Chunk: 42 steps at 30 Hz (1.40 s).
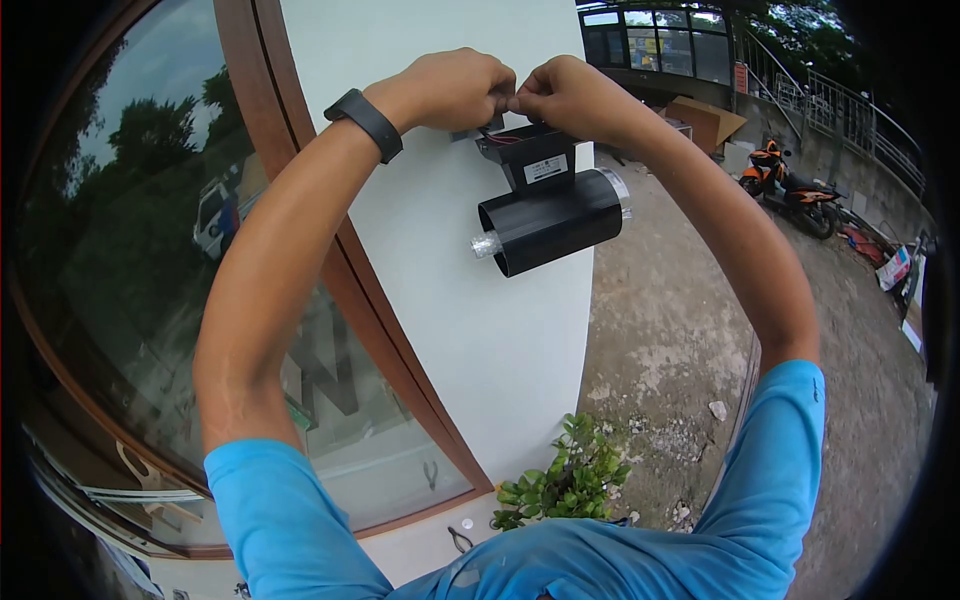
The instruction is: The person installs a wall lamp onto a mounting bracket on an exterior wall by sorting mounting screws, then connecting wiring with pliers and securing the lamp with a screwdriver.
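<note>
A black cylindrical wall lamp [560, 222] hangs against the white wall, its open tube tilted slightly, with clear bubbly pieces showing at both ends. Above the tube is its black box-shaped mount [530, 160] with a white label. Thin red and dark wires [503, 138] come out of the mount's top and lead up toward my fingers. My left hand [455, 90], below a black wristband, is pinched closed at the wires. Its fingertips meet those of my right hand [570, 98], also pinched closed just above the mount. The wire ends are hidden between the fingers.
A brown-framed glass window [330, 220] stands on the left. Below are a leafy plant [565, 480] and pliers [460, 540] on a ledge. An orange and black motorbike [790, 190] is parked on the concrete at right, near a cardboard sheet [705, 122].
</note>
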Available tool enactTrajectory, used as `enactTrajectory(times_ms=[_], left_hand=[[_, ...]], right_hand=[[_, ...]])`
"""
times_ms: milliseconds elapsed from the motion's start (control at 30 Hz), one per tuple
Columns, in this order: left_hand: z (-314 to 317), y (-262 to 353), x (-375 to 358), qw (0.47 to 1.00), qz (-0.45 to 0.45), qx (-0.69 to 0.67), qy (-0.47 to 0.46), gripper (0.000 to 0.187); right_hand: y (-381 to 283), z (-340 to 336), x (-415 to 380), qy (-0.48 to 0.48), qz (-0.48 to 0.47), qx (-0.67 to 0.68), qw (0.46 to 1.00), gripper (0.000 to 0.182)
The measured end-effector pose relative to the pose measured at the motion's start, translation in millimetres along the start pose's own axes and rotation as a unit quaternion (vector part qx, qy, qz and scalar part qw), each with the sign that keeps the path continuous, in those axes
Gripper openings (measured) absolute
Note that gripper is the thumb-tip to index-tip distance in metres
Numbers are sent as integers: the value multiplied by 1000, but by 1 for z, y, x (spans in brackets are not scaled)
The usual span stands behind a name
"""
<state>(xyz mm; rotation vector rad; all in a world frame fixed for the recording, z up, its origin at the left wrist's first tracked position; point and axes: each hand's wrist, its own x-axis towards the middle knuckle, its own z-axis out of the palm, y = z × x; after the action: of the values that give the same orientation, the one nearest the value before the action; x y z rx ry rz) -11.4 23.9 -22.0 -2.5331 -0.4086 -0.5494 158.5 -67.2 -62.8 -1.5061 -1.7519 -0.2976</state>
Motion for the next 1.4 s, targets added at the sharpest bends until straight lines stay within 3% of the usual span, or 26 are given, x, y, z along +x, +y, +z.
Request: enactTrajectory(times_ms=[233, 467, 533, 767, 833, 933, 1033, 1133, 1300, 1400], left_hand=[[23, 5, -46, 945, 54, -38, 319, 15], [25, 8, -34, 949, 117, 124, 264, 14], [23, 6, -29, 946, 131, 159, 251, 13], [-6, 0, -7, 967, 118, 137, 180, 8], [-7, -1, 5, 975, 96, 125, 156, 9], [-1, 7, 9, 970, 87, 96, 207, 3], [-3, 11, -1, 974, 50, 101, 197, 3], [-13, 0, -18, 971, 71, 15, 230, 4], [1, 3, -12, 984, 78, 102, 126, 10], [9, -12, 0, 986, 120, 18, 112, 12]], right_hand=[[-3, 0, 3, -50, 46, 69, 995, 28], [2, -2, 11, -104, 60, 121, 985, 29], [-8, -7, 3, -72, 54, 84, 992, 26], [5, 4, 4, 36, -18, 40, 998, 22], [8, 4, 8, 34, -13, 60, 998, 22], [2, 1, -1, 19, 7, 71, 997, 21], [-4, -5, -5, 0, 22, 71, 997, 22], [1, -3, -3, -2, 21, 78, 997, 23], [-3, -2, -2, -8, 33, 72, 997, 25], [4, 2, 1, 10, 2, 41, 999, 25]])
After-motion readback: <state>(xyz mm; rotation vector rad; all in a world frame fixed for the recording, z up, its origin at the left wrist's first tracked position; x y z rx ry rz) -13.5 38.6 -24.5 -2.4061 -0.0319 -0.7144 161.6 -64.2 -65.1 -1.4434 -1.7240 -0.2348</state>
